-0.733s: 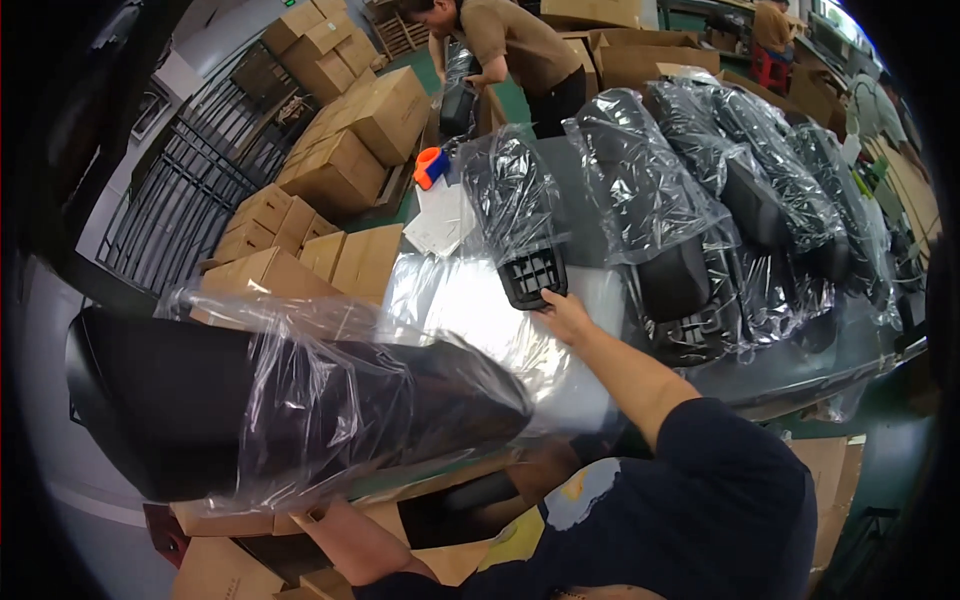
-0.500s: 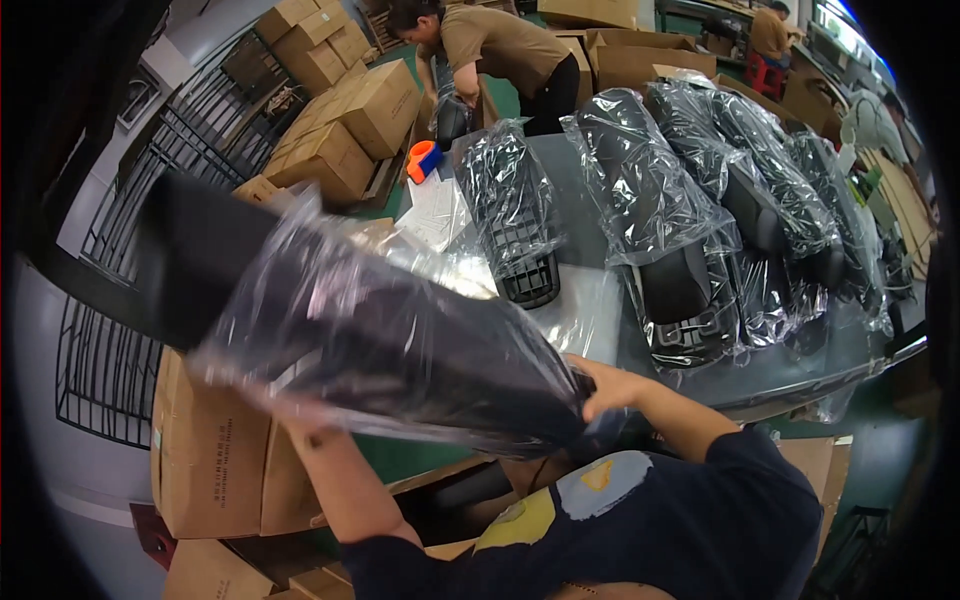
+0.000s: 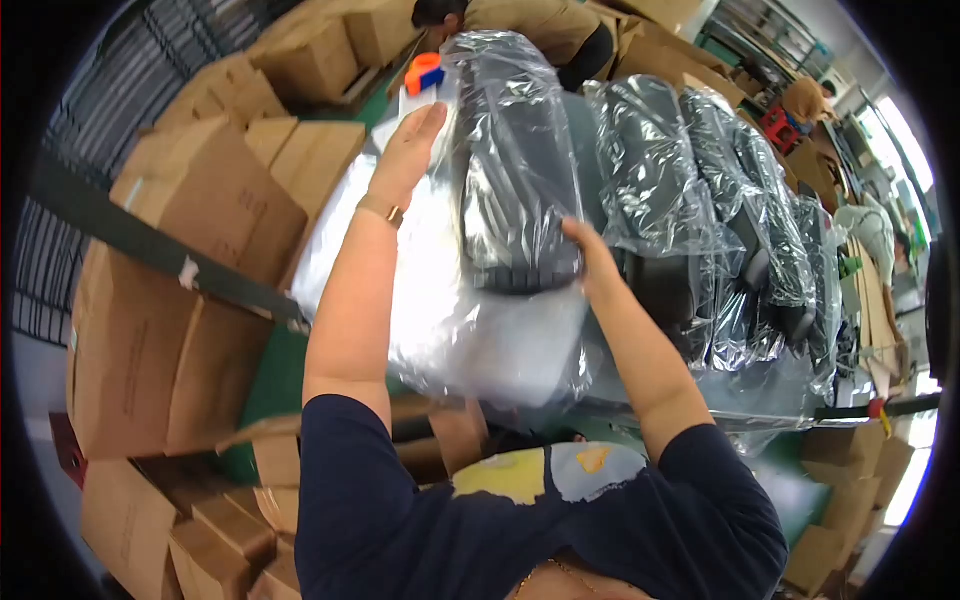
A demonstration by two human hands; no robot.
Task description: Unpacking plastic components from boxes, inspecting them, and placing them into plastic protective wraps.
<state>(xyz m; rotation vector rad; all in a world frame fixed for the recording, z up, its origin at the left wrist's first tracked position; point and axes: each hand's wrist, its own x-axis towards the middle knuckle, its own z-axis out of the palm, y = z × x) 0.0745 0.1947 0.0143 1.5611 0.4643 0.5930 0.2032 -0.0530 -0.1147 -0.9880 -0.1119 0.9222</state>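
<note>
A long black padded part in a clear plastic bag (image 3: pixel 515 165) lies lengthwise on the table in front of me, where another bagged part with a grid-like end lay before. My left hand (image 3: pixel 408 150), with a watch on its wrist, reaches along the part's left side, fingers stretched out over the white sheets. At the lower right edge of the part is my right hand (image 3: pixel 592 262), its thumb over the edge and its other fingers mostly hidden. Loose clear plastic bags (image 3: pixel 470 335) spread flat below the part, shining brightly.
Several more bagged black parts (image 3: pixel 655 170) lie in a row on the right. An orange and blue tape roll (image 3: pixel 425 74) sits at the far left table edge. Cardboard boxes (image 3: pixel 190 190) are stacked on the left. Another person (image 3: pixel 530 25) bends down beyond the table.
The bagged part has swung from a slant across my front at the left to lengthwise on the table. My left hand moved far forward; my right hand moved up along its right edge.
</note>
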